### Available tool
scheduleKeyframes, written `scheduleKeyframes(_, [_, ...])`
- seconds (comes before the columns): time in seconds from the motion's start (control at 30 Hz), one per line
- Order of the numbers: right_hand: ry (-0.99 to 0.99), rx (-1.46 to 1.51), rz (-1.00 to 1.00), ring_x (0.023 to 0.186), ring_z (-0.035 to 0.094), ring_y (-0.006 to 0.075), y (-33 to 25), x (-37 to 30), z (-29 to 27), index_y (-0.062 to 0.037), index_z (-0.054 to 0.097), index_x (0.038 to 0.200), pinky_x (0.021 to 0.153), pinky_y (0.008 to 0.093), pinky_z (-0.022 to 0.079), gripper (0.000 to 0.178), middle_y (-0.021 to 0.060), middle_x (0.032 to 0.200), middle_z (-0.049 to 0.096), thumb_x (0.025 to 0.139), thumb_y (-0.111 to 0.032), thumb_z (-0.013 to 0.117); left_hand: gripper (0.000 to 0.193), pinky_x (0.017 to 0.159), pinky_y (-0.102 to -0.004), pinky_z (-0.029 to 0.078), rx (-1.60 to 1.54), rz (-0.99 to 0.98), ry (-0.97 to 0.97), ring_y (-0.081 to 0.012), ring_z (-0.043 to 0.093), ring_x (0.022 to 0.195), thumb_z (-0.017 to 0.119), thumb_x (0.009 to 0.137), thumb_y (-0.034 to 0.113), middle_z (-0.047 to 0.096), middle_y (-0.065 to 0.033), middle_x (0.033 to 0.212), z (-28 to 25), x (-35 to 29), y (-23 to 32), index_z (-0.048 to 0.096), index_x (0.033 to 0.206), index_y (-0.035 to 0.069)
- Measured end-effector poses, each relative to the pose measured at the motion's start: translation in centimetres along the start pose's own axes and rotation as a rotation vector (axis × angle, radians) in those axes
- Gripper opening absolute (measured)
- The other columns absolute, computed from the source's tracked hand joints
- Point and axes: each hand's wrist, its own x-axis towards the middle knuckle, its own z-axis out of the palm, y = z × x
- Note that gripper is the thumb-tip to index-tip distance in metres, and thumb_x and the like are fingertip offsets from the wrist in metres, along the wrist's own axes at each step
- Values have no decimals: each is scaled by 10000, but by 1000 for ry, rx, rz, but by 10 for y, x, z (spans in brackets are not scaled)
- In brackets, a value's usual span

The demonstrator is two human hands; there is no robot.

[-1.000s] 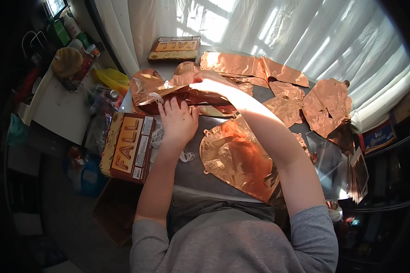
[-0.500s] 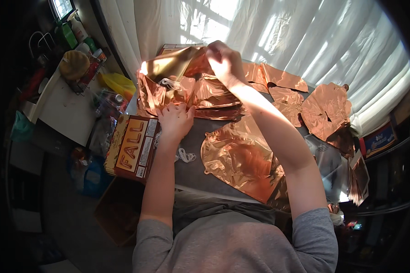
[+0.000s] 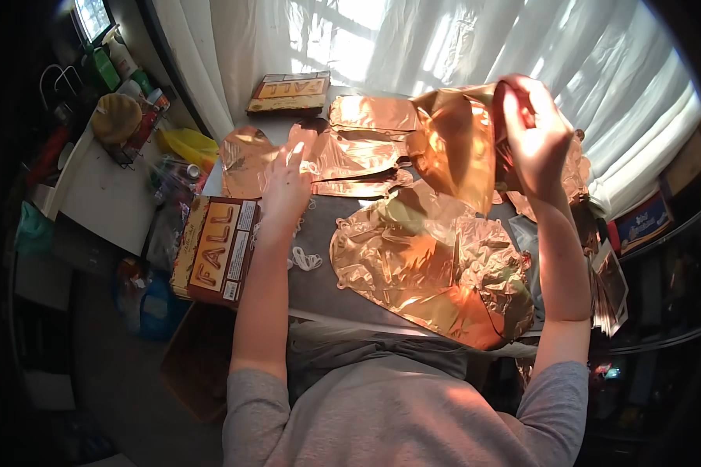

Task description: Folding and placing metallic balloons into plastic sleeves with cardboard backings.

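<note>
My right hand [image 3: 536, 136] is raised at the right over the table, its fingers closed on the edge of a shiny copper foil balloon [image 3: 453, 148], which hangs deflated to its left. My left hand [image 3: 287, 183] rests with fingers stretched out on flat copper foil [image 3: 350, 156] at the back left of the table. Another flat foil balloon [image 3: 245, 159] lies just left of those fingers. Nearer to me a large crinkled foil balloon [image 3: 397, 257] is spread out, with small tabs along its rim. White string [image 3: 305, 259] lies in a loose bundle beside my left forearm.
A brown and orange box [image 3: 222, 249] stands at the table's left edge; a similar box [image 3: 290, 95] lies at the back by the white curtain [image 3: 413, 47]. Printed cards [image 3: 609, 288] sit at the right edge. A cluttered white shelf [image 3: 105, 202] is farther left.
My right hand has swung to the right, carrying the foil balloon off the left pile. The back box and more foil are now uncovered. My left hand has shifted slightly up and left.
</note>
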Motion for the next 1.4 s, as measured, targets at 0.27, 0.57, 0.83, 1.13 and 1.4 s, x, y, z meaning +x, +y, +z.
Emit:
scheduleKeyframes(0.27, [-405,-259,150,790,691,168,2,-26,-106,-3,754,1169,741,297,547,225,134,945,750,957,0,680,82,829,-484,553,-94,91,-189,-370,731,883,727,871,123,752,-155,829,-10,17,14,798,891,87])
scheduleKeyframes(0.57, [-838,-259,669,737,581,99,42,-26,-163,25,715,995,711,290,501,168,32,780,663,986,-142,708,179,904,-458,537,-28,100,-474,-339,695,1012,784,868,172,741,-101,1069,-105,-14,31,813,1043,150])
scheduleKeyframes(0.83, [-165,583,1066,680,477,61,7,-51,-151,-67,634,856,649,240,378,238,-57,736,515,1056,-177,569,303,887,-382,552,-847,209,-1156,-259,714,979,759,978,244,737,-132,1072,-149,-46,141,750,1140,-12])
scheduleKeyframes(1.13, [-594,281,-43,677,698,233,-118,-128,-146,-7,659,961,533,326,503,156,111,826,698,815,-17,713,576,778,-297,518,-1611,-300,-977,-76,635,920,470,1115,499,669,-22,1018,-157,-64,166,663,1214,-34])
scheduleKeyframes(1.4, [-470,529,-4,1119,680,327,-90,-108,-145,-21,601,1386,930,439,556,522,196,1286,639,955,-275,749,315,632,-269,549,-2115,-408,-1251,-73,638,688,669,1044,178,735,-64,960,-173,-56,160,645,1284,-23])
